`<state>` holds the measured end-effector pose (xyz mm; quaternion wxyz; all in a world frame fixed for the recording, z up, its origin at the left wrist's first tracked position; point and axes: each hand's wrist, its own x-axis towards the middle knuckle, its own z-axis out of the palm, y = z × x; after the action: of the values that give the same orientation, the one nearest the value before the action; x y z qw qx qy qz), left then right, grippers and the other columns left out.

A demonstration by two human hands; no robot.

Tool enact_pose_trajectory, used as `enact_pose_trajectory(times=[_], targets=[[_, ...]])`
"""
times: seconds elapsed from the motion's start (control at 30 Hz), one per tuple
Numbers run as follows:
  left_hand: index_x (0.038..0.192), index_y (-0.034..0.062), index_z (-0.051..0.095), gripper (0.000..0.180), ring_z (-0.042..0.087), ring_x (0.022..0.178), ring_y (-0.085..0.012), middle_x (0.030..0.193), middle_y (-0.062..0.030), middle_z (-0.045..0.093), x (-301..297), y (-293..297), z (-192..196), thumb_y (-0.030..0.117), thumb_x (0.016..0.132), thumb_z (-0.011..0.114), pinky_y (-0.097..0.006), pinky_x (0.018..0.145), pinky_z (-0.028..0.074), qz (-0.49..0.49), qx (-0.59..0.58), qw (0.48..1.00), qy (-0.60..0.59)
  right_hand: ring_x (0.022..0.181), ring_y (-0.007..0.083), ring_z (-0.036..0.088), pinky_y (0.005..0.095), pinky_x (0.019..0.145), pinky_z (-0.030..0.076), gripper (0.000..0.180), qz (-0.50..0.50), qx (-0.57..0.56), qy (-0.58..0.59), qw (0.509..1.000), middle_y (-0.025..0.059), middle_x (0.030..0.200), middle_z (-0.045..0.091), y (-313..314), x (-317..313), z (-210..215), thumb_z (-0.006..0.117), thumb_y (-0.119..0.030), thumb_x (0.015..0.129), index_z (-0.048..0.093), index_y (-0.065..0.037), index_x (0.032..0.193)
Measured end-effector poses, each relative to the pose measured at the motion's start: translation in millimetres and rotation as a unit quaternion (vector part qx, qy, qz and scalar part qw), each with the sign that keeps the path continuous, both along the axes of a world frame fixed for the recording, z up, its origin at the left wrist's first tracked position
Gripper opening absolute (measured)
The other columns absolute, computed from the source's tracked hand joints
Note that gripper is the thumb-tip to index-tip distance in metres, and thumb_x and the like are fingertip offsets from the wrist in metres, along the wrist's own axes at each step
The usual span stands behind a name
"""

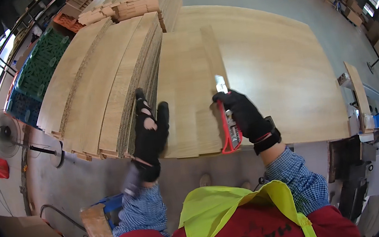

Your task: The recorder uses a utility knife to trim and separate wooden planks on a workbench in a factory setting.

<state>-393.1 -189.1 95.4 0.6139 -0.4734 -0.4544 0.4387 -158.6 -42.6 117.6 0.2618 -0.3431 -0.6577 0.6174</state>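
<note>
My left hand [150, 135], in a black glove with open patches, rests on the near left edge of a light wood panel [187, 90] that lies on a large stack of boards. My right hand [244, 113], also black-gloved, grips a red utility knife [228, 128] whose blade end [220, 84] points away along a narrow wood strip [213, 54] at the panel's right edge. Both forearms wear blue checked sleeves. A yellow-green vest over a red top fills the bottom of the view.
Leaning stacks of long chipboard panels [100, 82] stand to the left, with green and blue plastic pallets [37, 75] behind. A wide wood sheet [278, 69] lies to the right. A fan-like disc [6, 133] sits at left, a machine [368, 110] at right, concrete floor below.
</note>
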Motion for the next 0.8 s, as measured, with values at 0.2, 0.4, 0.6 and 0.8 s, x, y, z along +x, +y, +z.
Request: enact_pose_trajectory(times=[0.2,0.4,0.6,0.8], targets=[[0.142,0.0001,0.040,0.060,0.039,0.130,-0.0453,0.140,-0.0312,0.041,34,-6,-10,0.031,0.092,0.054,-0.050,0.106,0.034,-0.077,0.116,0.609,-0.780,0.093,0.0347,0.052,0.0423,0.078,0.047,0.022,0.061,0.351,-0.179,0.917,0.0158,0.101,0.055,-10,-26,-42,0.049,-0.012,0.091,0.056,-0.010,0.112],[0.132,0.0015,0.051,0.046,0.043,0.129,-0.0416,0.136,-0.0248,0.049,34,-8,-6,0.013,0.090,0.063,-0.045,0.107,0.037,-0.178,0.081,0.517,-0.834,0.080,0.0229,0.063,0.0350,0.072,0.049,0.026,-0.007,-0.054,-0.046,0.997,0.0115,0.087,0.063,-6,14,-29,0.055,-0.028,0.096,0.053,-0.004,0.106],[0.133,-0.0053,0.048,0.041,0.042,0.132,-0.0350,0.140,-0.0213,0.047,106,12,50,0.007,0.094,0.049,-0.042,0.111,0.030,-0.251,0.090,0.391,-0.881,0.058,0.0213,0.063,0.0331,0.054,0.054,0.029,-0.159,-0.299,0.122,0.933,0.0142,0.080,0.065,-13,146,-39,0.055,-0.034,0.096,0.052,-0.005,0.102],[0.136,-0.0048,0.046,0.046,0.052,0.123,-0.0307,0.136,-0.0191,0.053,244,92,27,0.007,0.092,0.042,-0.037,0.107,0.036,-0.158,0.008,0.136,-0.978,0.073,0.0173,0.065,0.0295,0.063,0.055,0.031,-0.412,-0.254,0.263,0.834,0.0116,0.099,0.066,-16,359,-52,0.059,-0.029,0.094,0.058,-0.003,0.112]])
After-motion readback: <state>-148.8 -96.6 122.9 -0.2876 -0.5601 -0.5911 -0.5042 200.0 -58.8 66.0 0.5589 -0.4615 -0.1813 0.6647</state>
